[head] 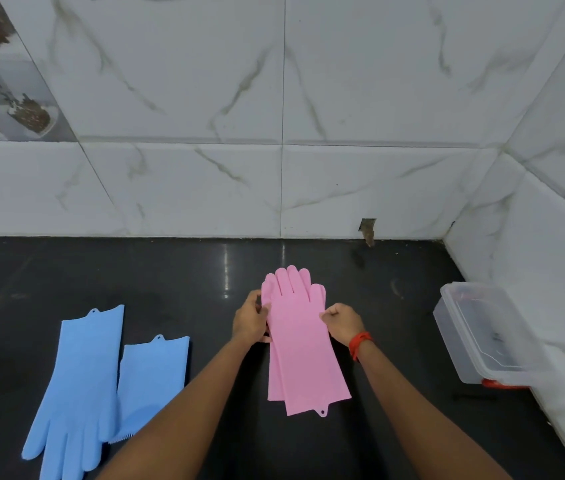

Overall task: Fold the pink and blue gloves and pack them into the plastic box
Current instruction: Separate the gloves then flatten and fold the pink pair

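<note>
The plastic box (478,336) is clear, sits at the right edge of the dark desk (187,271) against the marble-tiled side wall (551,265), and has a red clip showing at its near end; through its transparent walls and top only dark reflections show, and whether anything lies inside cannot be told. The pink gloves (300,341) lie stacked one on the other in the middle of the desk, fingers pointing toward the back edge and cuffs toward the near edge, the upper glove slightly skewed so both cuffs show, with a small hanging tab at the lowest corner. The left hand (250,320) is partly curled, thumb and fingers pinching the left edge of the pink gloves just below the thumb part. The right hand (341,322), with a red band (360,344) on its wrist, is curled nearly closed, its fingertips nipping the right edge of the same stack at about the same height. The blue gloves (101,382) lie flat near the left side of the desk, well apart from the pink ones, cuffs toward the back edge and fingers toward the near edge; the two overlap slightly, and the right one shows a bristled patch at its lower end. Neither hand touches them.
</note>
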